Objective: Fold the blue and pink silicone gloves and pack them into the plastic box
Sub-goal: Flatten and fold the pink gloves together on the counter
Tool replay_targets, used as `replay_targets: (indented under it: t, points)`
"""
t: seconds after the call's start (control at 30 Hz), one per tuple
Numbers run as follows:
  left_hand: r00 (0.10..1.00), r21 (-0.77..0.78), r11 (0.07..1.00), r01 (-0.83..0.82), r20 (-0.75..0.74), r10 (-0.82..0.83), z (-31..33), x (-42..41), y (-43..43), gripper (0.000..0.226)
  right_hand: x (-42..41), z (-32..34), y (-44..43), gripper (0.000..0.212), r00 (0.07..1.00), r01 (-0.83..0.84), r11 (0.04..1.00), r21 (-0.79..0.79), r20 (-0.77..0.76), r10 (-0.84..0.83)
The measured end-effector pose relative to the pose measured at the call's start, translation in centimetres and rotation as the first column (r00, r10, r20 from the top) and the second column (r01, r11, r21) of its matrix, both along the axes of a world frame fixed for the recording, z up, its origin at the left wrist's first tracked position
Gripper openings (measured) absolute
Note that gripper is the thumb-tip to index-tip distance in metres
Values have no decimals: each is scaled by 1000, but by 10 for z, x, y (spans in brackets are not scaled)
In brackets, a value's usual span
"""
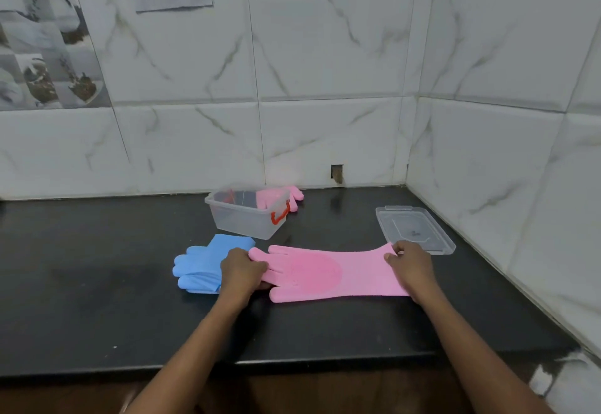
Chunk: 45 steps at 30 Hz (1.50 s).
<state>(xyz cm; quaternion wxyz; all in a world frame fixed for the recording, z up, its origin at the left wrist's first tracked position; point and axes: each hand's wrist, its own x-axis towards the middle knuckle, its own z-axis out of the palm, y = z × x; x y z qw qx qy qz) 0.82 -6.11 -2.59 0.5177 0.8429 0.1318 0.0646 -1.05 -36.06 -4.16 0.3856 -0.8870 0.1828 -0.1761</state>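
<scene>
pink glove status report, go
Left hand grips finger end, right hand pinches cuff. Unfolded pink glove flat on counter. Folded blue gloves beside left hand; plastic box open, lid off, nothing blocking.

Bare counter [97,283] lies left and front; box [247,218] and lid [414,230] crowd the back.

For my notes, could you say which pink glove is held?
The front pink glove, stretched between left hand and right hand; the other glove lies by the box.
</scene>
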Motion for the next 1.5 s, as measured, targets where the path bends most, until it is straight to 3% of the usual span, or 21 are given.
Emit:
replay_targets:
  t: [0.17, 0.33, 0.43, 0.5, 0.53, 0.63, 0.67, 0.73, 0.8, 0.83, 1.0, 1.3, 1.43, 1.5]
  points:
    - [997, 268, 961, 71, 19, -79, 1, -12, -2, 9, -1, -3, 0, 18, 995, 91, 994, -57, 46, -88]
    - [996, 353, 931, 94, -40, -86, 11, -18, 1, 23, -3, -7, -4, 25, 991, 134, 981, -140, 22, -132]
    - [984, 614, 778, -135, 178, 31, 16, -16, 9, 25, -5, -9, -5, 28, 989, 149, 971, -187, 27, -146]
    - [950, 613, 761, -211, 312, 13, 19, -11, 14, 25, -6, -10, -3, 26, 985, 171, 960, -221, 20, -171]
    - [943, 603, 779, -170, 329, -49, 20, -8, 13, 26, -7, -10, -2, 25, 983, 184, 955, -233, 18, -185]
    - [900, 618, 772, 150, 239, -366, 13, -3, -5, 20, -9, -9, 0, 27, 971, 237, 930, -282, 35, -237]
    - [870, 647, 713, 271, 153, -469, 5, -1, -14, 29, -9, -8, 1, 27, 965, 256, 914, -314, 35, -258]
    - [783, 735, 501, 456, -64, -619, -11, 5, -28, 57, -12, -6, 2, 25, 962, 257, 888, -381, 17, -271]
    - [742, 783, 352, 513, -198, -641, -24, 14, -35, 70, -12, -4, 2, 23, 971, 214, 883, -417, -7, -239]
    - [739, 791, 319, 521, -231, -633, -28, 18, -35, 74, -13, -3, 2, 22, 975, 193, 886, -421, -16, -220]
    - [744, 796, 285, 534, -283, -605, -33, 20, -27, 84, -14, -2, 3, 20, 980, 158, 887, -433, -40, -195]
    - [756, 782, 321, 534, -271, -595, -31, 4, -26, 86, -14, -2, 13, 23, 947, 64, 756, -652, -200, -253]
    - [754, 783, 328, 529, -256, -606, -36, 6, -24, 91, -16, -2, 15, 24, 959, 53, 661, -748, -148, -243]
    - [762, 789, 340, 511, -233, -604, -39, 9, -25, 93, -6, 6, 14, 17, 987, 32, 701, -712, -89, -136]
